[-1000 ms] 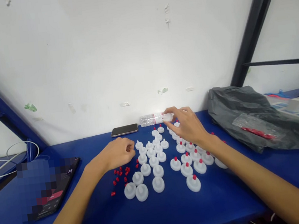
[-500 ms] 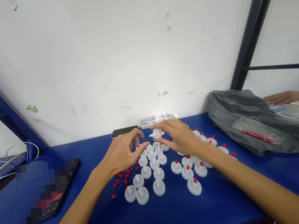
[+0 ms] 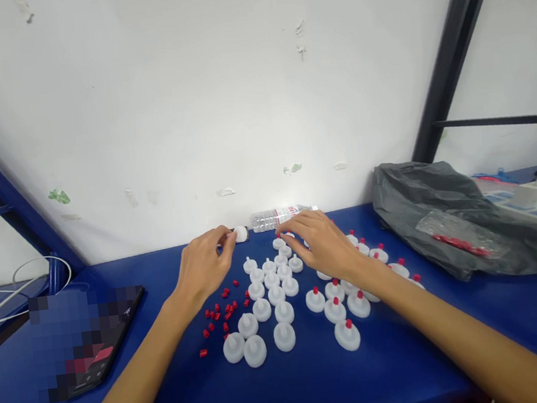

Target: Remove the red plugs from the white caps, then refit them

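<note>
My left hand (image 3: 207,260) is pinched around a white nozzle cap (image 3: 240,234), held above the back of the table by a dark phone. To its right, the thumb and forefinger of my right hand (image 3: 321,237) close at the small red tip of another white nozzle cap (image 3: 278,243); whether this cap rests on the table I cannot tell. Between my forearms stand several white nozzle caps without red tips (image 3: 276,296). Small loose red tips (image 3: 217,308) lie scattered to the left of them. Red-tipped white caps (image 3: 335,310) stand under and beside my right forearm.
A clear plastic bottle (image 3: 265,220) lies along the wall. On the right is a grey plastic bag (image 3: 410,211) with a clear packet of red pieces (image 3: 462,241) on it. A dark tablet-like device (image 3: 102,363), partly pixelated, lies at the left. Metal posts frame both sides.
My left hand has moved left and back, and a white nozzle cap now shows in its fingers. The white cap formerly between my right fingers is gone from there; a red-tipped one shows instead.
</note>
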Action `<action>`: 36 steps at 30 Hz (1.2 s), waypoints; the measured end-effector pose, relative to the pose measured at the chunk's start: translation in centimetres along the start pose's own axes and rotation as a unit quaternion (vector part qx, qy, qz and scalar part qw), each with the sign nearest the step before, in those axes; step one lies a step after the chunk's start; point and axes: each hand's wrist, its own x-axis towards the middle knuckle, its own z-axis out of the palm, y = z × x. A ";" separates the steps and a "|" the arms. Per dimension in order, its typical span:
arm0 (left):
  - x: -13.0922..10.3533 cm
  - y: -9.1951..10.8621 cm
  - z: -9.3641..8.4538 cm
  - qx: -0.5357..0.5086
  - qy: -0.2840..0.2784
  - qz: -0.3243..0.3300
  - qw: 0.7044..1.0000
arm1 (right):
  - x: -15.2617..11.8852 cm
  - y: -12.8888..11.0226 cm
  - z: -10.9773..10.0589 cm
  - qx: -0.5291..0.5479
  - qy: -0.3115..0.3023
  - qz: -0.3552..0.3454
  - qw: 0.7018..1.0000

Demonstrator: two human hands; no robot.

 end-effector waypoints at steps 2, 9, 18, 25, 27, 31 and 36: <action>0.3 -0.8 0.4 0.030 -0.029 -0.017 0.999 | -0.2 0.5 0.4 -0.012 -0.024 0.014 1.000; 0.1 -2.3 2.3 0.073 -0.117 -0.022 0.990 | -0.4 1.9 1.3 -0.058 -0.119 0.036 0.990; -0.5 -2.6 3.8 0.031 -0.140 0.007 0.990 | 2.9 3.7 4.0 -0.064 -0.227 0.007 0.972; -0.5 -1.7 2.5 -0.031 -0.061 0.038 0.997 | 3.5 2.3 2.4 -0.044 -0.151 -0.014 0.987; -0.5 -1.1 2.0 -0.055 -0.037 0.060 0.996 | 3.2 1.2 1.5 -0.035 -0.128 -0.029 0.991; -0.9 0.1 1.5 -0.080 -0.012 0.093 0.992 | 2.4 -0.8 0.7 -0.014 -0.100 -0.054 0.993; -1.5 1.1 1.8 -0.082 -0.019 0.126 0.988 | 1.5 -1.5 1.3 0.013 -0.070 -0.103 0.992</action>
